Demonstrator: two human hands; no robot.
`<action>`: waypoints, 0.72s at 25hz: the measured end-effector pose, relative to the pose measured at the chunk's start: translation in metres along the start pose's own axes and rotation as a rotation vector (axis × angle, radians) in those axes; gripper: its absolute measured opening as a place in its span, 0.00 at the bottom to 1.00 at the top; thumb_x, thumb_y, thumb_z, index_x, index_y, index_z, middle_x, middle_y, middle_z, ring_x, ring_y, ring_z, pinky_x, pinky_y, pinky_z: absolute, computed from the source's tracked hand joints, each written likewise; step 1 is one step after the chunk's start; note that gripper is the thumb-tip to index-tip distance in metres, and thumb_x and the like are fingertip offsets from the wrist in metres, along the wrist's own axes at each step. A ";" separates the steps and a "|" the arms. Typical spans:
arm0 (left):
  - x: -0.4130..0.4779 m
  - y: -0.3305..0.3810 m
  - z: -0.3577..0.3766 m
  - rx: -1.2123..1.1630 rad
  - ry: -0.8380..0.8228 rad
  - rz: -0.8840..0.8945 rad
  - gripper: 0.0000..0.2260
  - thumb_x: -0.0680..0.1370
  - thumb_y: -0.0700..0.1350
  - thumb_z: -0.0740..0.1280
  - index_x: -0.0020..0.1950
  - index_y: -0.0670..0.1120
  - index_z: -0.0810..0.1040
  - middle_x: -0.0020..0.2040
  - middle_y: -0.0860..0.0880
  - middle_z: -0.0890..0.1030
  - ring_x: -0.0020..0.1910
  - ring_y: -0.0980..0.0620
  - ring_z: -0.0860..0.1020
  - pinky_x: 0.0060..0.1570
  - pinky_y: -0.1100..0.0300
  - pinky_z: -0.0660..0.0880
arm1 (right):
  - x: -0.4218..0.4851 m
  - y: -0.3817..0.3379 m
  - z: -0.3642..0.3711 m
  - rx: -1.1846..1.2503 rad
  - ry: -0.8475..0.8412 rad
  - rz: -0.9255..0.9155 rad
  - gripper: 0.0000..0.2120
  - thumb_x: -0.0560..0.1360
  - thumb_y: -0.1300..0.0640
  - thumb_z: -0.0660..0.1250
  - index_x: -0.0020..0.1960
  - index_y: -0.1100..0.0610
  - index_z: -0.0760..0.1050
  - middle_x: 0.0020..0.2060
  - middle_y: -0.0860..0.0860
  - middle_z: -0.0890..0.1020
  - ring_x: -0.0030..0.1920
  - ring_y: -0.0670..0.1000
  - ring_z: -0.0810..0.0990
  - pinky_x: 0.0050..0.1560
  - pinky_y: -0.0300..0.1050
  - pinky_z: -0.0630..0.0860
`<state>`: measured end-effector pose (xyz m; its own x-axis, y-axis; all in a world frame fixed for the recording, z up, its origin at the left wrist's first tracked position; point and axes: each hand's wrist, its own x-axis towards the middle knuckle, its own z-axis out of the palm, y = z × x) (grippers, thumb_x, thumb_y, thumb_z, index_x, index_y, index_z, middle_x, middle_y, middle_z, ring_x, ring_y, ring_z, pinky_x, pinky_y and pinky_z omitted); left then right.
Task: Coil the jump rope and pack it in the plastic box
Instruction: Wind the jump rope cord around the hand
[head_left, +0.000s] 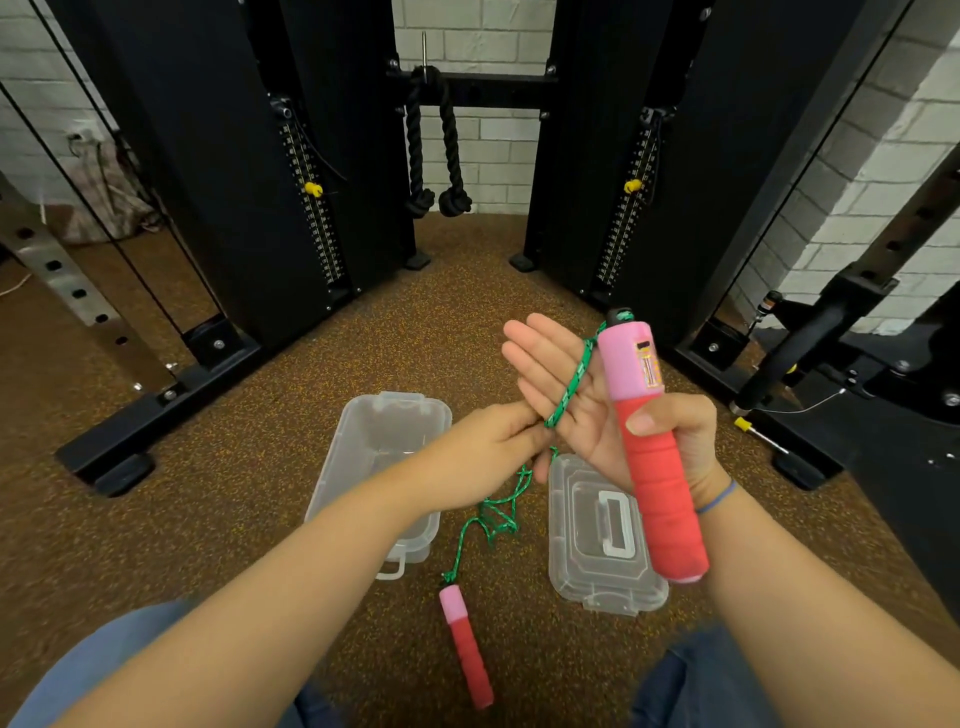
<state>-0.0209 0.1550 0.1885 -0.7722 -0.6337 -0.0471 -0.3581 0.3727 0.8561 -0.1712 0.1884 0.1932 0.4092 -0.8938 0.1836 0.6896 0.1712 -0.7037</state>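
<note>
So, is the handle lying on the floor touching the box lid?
Apart. The head view shows a strip of bare floor between the loose handle and the lid to its right.

Even, fairly bright indoor light, probably from overhead. Soft, short shadows lie on the speckled floor (234, 467) under the feet of the black rack (208, 156), whose panels lose detail in darkness. The centre is sharp: the left hand (488, 447) and right hand (597, 431) are clearly lit. Wide-angle distortion bends the brick wall (883, 182) and the uprights at the edges. The lower corners look stretched and slightly blurred.
</note>
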 end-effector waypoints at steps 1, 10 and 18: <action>-0.002 0.000 -0.001 0.046 -0.023 0.004 0.14 0.81 0.42 0.58 0.36 0.54 0.69 0.30 0.56 0.76 0.25 0.62 0.67 0.29 0.69 0.65 | 0.001 0.001 -0.001 0.015 0.019 -0.003 0.36 0.68 0.56 0.51 0.75 0.62 0.54 0.73 0.60 0.64 0.69 0.59 0.69 0.61 0.53 0.72; -0.014 0.007 -0.008 0.404 -0.099 0.048 0.14 0.78 0.53 0.61 0.39 0.44 0.74 0.27 0.52 0.71 0.26 0.58 0.68 0.30 0.62 0.64 | -0.007 -0.002 -0.026 -0.152 0.141 0.024 0.42 0.60 0.71 0.66 0.73 0.62 0.60 0.70 0.60 0.70 0.71 0.56 0.68 0.71 0.47 0.66; -0.023 0.024 -0.032 0.299 0.008 0.068 0.08 0.77 0.49 0.66 0.48 0.48 0.83 0.32 0.56 0.81 0.33 0.67 0.77 0.31 0.73 0.65 | -0.016 0.008 -0.026 -0.338 0.168 0.172 0.35 0.58 0.74 0.61 0.65 0.61 0.72 0.59 0.57 0.81 0.57 0.54 0.80 0.59 0.43 0.75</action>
<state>0.0049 0.1568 0.2265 -0.7959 -0.6054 0.0107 -0.4451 0.5970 0.6675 -0.1879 0.1929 0.1666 0.3790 -0.9240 -0.0510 0.3737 0.2032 -0.9050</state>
